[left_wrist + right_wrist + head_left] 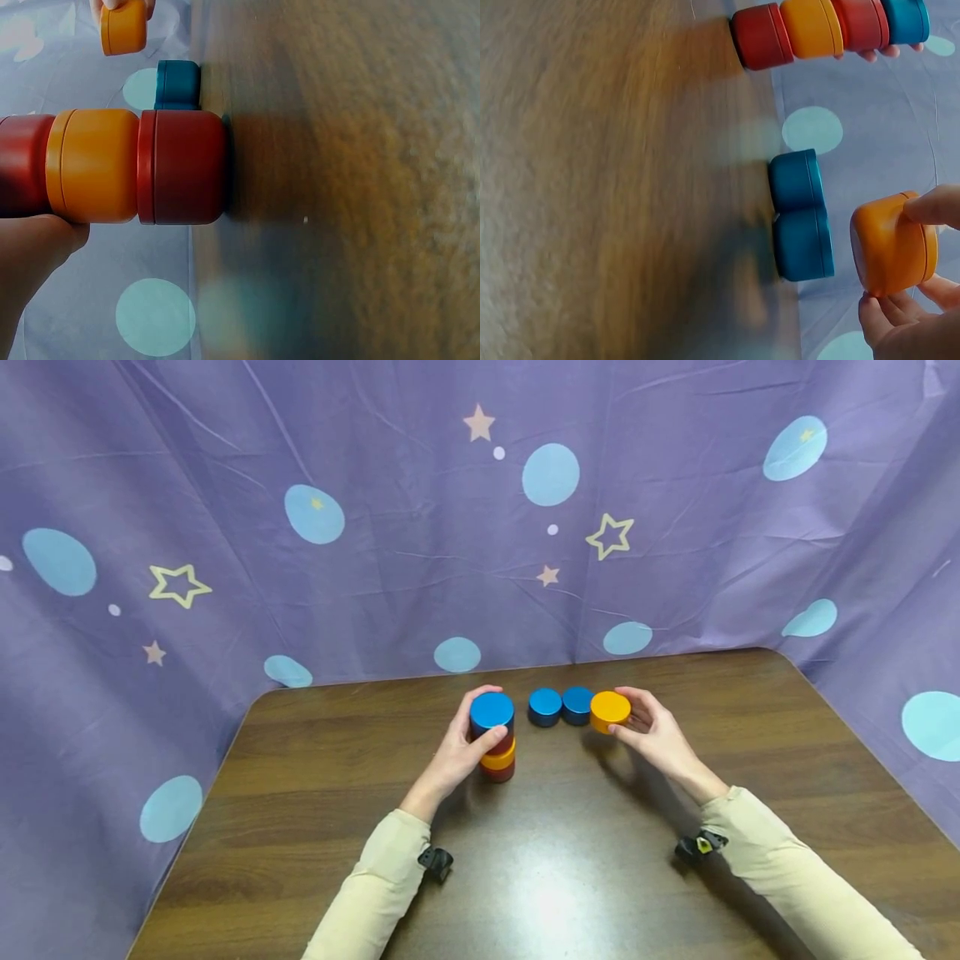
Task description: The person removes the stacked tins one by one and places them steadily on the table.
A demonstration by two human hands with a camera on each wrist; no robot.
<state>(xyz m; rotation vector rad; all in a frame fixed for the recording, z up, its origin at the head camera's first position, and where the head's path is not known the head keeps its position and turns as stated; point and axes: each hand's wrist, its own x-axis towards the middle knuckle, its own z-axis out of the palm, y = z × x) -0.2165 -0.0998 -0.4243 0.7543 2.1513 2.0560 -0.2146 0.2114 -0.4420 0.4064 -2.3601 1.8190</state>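
Note:
A stack of small round lidded tins stands upright on the table. From the bottom it runs a red tin (184,166), an orange tin (97,166), another red tin (861,22) and a blue tin (492,711). My left hand (456,753) grips the upper part of this stack, thumb on the near side. To the right, my right hand (662,739) pinches a separate orange tin (610,711) between thumb and fingers. In the right wrist view that orange tin (892,244) is held above the table, slightly tilted.
Two more blue tins, a left one (545,706) and a right one (577,705), sit side by side on the wooden table (337,752) between the hands. Behind the table's far edge hangs a purple curtain (420,585) with stars and dots.

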